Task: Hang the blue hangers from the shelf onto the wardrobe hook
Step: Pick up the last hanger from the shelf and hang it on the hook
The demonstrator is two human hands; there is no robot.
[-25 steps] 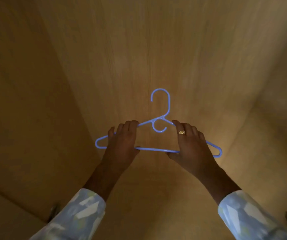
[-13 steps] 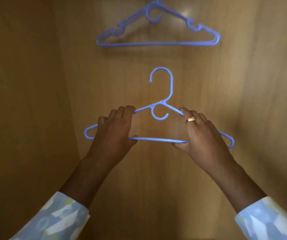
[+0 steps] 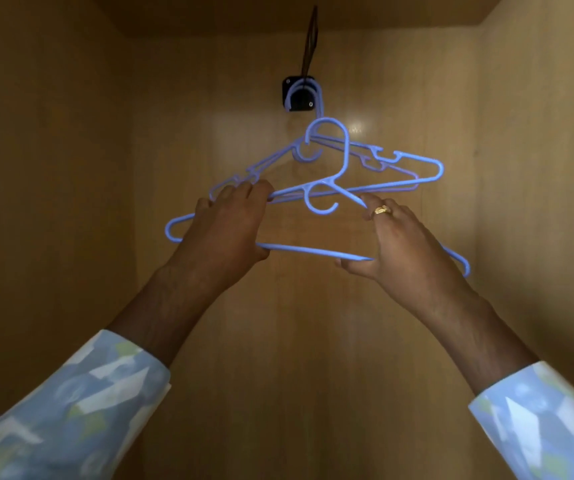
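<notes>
A: How is the hanger point(image 3: 313, 250) held?

B: The left hand point(image 3: 224, 233) and the right hand point(image 3: 396, 242) are both closed on its shoulders, so its neck stays upright.

A: Where is it?

B: At 6 o'clock under the hook point(image 3: 300, 94), before the hung hangers point(image 3: 375, 164), not yet on.

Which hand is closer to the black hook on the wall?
Left, though only slightly. The left hand grips the held hanger below-left of the wardrobe hook; the right hand grips it lower, further out to the right.
</notes>
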